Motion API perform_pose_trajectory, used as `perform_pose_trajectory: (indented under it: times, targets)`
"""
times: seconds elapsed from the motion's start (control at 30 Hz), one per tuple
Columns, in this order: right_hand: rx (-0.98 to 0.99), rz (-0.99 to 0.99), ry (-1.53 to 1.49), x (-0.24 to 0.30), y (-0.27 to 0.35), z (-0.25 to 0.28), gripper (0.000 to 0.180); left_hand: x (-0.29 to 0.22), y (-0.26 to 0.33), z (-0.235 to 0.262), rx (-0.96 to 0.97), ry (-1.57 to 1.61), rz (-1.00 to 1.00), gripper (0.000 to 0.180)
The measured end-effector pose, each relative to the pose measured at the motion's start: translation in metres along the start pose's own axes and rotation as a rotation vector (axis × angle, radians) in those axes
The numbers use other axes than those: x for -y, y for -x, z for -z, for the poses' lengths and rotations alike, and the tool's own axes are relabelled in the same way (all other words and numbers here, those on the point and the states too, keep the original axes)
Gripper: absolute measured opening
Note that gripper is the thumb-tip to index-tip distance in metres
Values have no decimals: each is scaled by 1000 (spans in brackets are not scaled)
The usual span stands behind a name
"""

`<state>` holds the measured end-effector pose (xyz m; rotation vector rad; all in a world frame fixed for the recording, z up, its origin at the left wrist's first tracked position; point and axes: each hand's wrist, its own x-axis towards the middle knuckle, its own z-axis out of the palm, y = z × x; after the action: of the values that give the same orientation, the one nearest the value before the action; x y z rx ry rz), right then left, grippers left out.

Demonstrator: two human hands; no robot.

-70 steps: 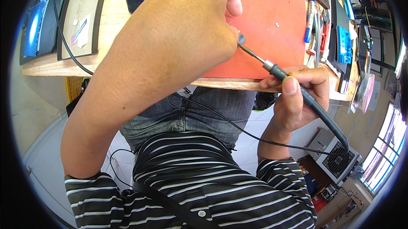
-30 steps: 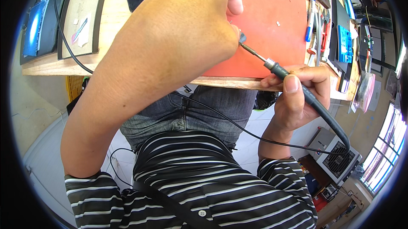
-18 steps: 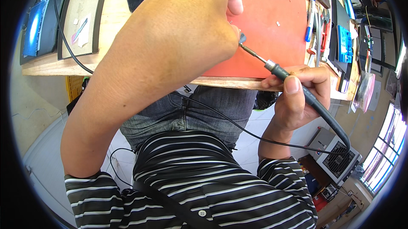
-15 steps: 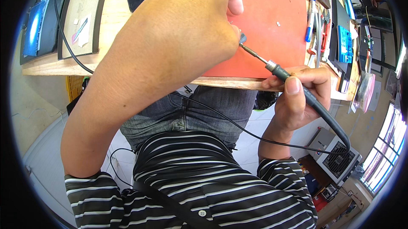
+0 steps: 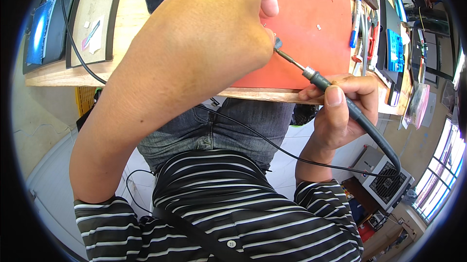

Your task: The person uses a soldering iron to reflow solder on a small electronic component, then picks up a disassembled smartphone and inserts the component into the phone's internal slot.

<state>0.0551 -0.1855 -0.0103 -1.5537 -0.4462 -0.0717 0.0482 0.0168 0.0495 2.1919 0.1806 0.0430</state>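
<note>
My left hand [image 5: 214, 33] is raised close to the camera, fingers closed around a small part [image 5: 278, 44] that is mostly hidden; only a grey tip shows by the fingertips. My right hand [image 5: 343, 111] grips a black soldering iron [image 5: 335, 96] like a pen. Its metal tip touches the small part at my left fingertips. The iron's thick black cable runs down to the right. Both hands hover over the near edge of an orange mat [image 5: 311, 33] on a wooden bench.
A grey soldering station [image 5: 386, 184] stands low at the right. Pens, tools and a blue board [image 5: 395, 48] lie along the right of the mat. Dark framed trays [image 5: 87, 19] lie at the left. A thin black wire crosses my lap.
</note>
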Motion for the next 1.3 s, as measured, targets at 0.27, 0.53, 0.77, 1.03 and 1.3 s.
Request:
perform_pose_trajectory:
  times: [0.27, 0.53, 0.77, 1.03, 1.3]
  targets:
    - [-11, 10, 43, -1, 0, -1, 20, -1, -1, 4, 32, 21, -23, 22]
    - [-30, 41, 105, -1, -2, -4, 22, -3, 0, -1, 4, -30, -9, 22]
    - [-4, 3, 3, -1, 1, 1, 18, -3, 0, 0, 3, -43, -27, 21]
    - [-10, -5, 6, -1, 1, 1, 18, -2, 0, 1, 4, -45, -32, 21]
    - [-8, -5, -5, 0, 1, 0, 18, -4, 0, 3, 31, -48, -52, 21]
